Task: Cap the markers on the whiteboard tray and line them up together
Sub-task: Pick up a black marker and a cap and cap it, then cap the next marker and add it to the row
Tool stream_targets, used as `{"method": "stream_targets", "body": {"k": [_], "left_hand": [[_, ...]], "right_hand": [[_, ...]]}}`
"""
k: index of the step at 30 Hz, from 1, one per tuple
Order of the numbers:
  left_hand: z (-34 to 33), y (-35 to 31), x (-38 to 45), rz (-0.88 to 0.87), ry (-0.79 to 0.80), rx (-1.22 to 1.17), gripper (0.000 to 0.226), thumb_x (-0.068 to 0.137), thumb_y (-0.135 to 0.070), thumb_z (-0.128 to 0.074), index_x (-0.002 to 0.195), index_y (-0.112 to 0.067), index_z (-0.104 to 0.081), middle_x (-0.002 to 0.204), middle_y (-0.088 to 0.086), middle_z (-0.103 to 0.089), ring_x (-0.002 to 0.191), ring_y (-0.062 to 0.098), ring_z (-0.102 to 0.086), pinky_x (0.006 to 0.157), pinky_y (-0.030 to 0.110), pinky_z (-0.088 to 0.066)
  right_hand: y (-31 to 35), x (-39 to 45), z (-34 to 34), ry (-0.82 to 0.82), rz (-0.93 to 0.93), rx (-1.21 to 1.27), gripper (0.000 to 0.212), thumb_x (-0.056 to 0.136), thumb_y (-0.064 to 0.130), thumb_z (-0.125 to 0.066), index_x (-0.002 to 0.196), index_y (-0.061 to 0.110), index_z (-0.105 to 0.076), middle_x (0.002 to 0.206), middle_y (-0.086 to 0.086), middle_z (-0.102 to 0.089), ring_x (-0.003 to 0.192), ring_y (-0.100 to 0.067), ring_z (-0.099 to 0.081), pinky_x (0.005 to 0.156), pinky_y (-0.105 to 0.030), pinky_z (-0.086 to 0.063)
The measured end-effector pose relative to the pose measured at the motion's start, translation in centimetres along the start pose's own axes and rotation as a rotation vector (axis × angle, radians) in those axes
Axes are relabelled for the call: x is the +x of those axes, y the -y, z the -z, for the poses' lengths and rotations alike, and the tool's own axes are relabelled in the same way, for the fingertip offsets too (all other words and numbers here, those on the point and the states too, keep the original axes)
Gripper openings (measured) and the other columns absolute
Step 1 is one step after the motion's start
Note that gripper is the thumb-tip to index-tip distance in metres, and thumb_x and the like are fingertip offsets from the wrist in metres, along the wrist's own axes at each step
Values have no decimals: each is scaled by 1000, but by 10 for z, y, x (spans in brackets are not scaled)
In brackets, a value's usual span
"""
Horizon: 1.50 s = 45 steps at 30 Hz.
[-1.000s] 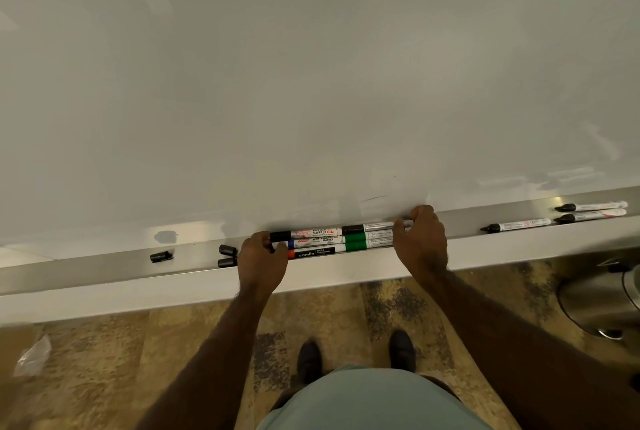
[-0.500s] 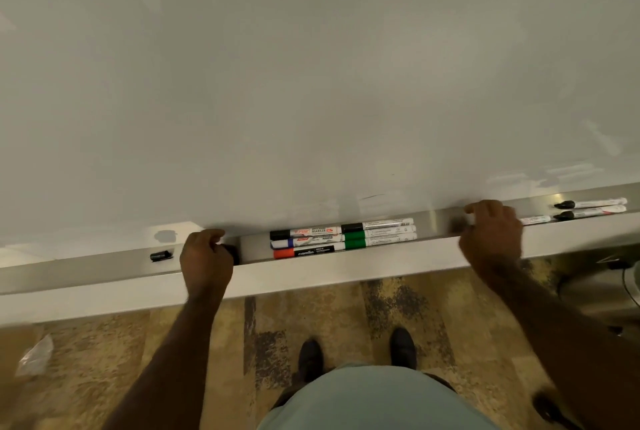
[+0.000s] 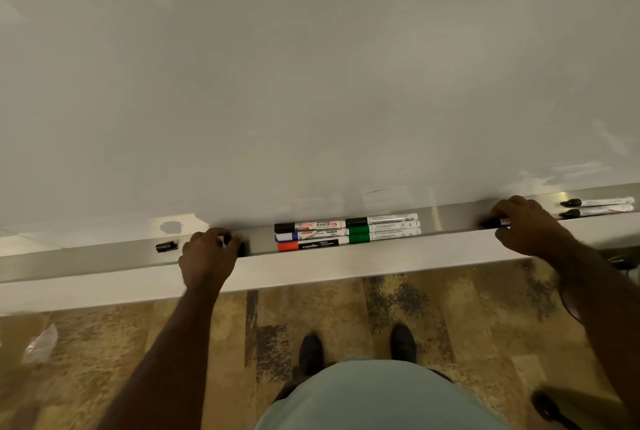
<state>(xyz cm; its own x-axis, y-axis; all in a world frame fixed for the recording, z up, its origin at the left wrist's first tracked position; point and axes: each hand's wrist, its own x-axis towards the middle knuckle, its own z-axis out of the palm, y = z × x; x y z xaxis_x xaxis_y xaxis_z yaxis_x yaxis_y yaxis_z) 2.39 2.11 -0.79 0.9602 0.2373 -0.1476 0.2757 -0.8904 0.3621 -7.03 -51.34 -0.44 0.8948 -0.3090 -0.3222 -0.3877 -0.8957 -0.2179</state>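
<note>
Left hand (image 3: 207,258) pinches black caps (image 3: 239,243); right hand (image 3: 530,227) grips a marker (image 3: 504,221) on steel tray (image 3: 446,218), whiteboard (image 3: 311,83) above, mottled floor (image 3: 450,311) below.

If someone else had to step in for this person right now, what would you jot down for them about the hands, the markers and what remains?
Left hand: on the tray, fingers closing around loose black caps; firm grip not confirmed.
Right hand: closed on an uncapped black marker on the tray.
Done: six capped markers lie lined up together mid-tray.
Left: cap the marker under the right hand; two more uncapped markers wait at the far right; one spare cap lies at the far left. Then slide all three to join the group.
</note>
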Motion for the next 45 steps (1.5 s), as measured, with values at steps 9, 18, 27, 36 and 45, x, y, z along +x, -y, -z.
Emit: {"method": "stream_targets", "body": {"k": [9,18,27,36,45], "left_hand": [[-4,-21,3,143,-28,-46,28,82,-41,-66,82,-14,-74,86,12,-73,84,35,-65,72,35,-48],[-13,-18,3,255,-118,-177,25,81,-25,-67,103,-15,-71,104,16,-70,102,40,-61,92,42,-45],[-10,-3,-3,310,-235,-703,25,82,-22,-70,105,-13,-68,102,8,-72,94,23,-66,89,32,-50],[12,-30,-15,477,136,-1706,11,94,-8,-52,86,-11,-59,78,4,-63,78,15,-61,67,21,-57],[6,-85,-55,556,425,-1735,7,89,-13,-60,85,-8,-63,78,7,-66,77,16,-62,76,26,-52]], "right_hand": [[-1,4,16,63,90,-39,15,86,10,-62,96,19,-57,100,-11,-61,83,-22,-46,70,-34,-37],[48,-10,-2,-125,243,-3,23,90,10,-52,93,32,-46,78,9,-56,66,-12,-47,73,-35,-35],[108,-24,-28,-359,365,208,21,92,13,-52,112,17,-53,106,-7,-64,92,-27,-56,81,-44,-40],[184,-48,-34,-258,486,476,32,99,36,-41,125,21,-51,113,-3,-65,86,-16,-64,69,-35,-55],[253,-76,-45,-34,520,573,21,86,34,-58,107,30,-55,84,8,-66,64,-4,-59,50,-22,-47]]}}
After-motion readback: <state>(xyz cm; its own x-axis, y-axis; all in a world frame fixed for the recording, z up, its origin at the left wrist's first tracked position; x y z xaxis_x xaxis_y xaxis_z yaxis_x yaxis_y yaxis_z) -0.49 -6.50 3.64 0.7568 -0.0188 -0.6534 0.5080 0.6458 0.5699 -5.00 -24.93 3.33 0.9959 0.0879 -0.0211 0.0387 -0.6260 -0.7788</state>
